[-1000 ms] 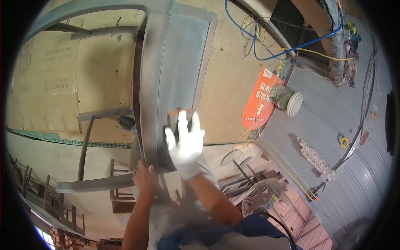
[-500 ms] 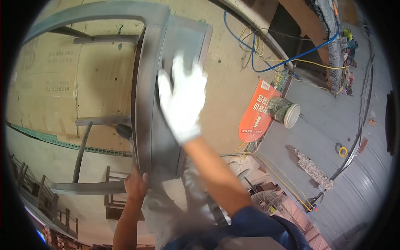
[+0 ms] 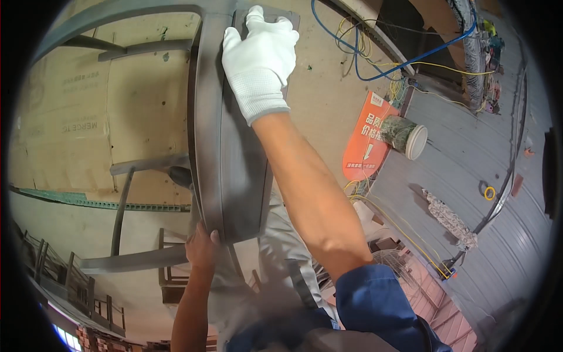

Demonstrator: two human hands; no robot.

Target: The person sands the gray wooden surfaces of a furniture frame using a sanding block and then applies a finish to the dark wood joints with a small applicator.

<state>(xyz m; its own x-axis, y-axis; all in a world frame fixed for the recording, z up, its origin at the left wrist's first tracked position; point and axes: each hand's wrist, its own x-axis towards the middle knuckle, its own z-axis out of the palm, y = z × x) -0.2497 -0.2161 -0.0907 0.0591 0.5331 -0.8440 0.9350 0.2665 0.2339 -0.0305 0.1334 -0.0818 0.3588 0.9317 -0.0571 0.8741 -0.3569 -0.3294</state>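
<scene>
The right hand point(image 3: 261, 56), in a white knit glove, has been carried from the middle of the frame to the top centre over the last second, along the dark grey-stained wooden chair seat point(image 3: 237, 170). It now lies flat and spread on the far end of the seat, fingers extended, not closed around anything. The bare left hand point(image 3: 202, 246) has stayed at the lower centre, clamped on the near edge of the seat with the thumb over the rim. From this sweep it may be judged that the seat panel is being rubbed or wiped along its length while the chair is steadied from below; the far end has now been reached.

The chair is held tilted, filling the centre of the frame, with its curved grey frame rail point(image 3: 117, 14) arching across the upper left and its grey legs and stretchers point(image 3: 126, 211) showing at the left.

No bench is seen under the chair; beneath it lies flattened brown cardboard point(image 3: 64, 117) on the floor at the left. At the upper right, blue and yellow cables point(image 3: 375, 58) are looped on the floor, an orange printed sheet point(image 3: 366, 141) lies at the right of centre, and a paint-smeared pot with a white rim point(image 3: 406, 136) rests on it. A crumpled rag point(image 3: 448, 217) lies on grey corrugated flooring point(image 3: 504, 258) at the right. More wooden chair frames point(image 3: 58, 281) are stacked at the lower left.
</scene>
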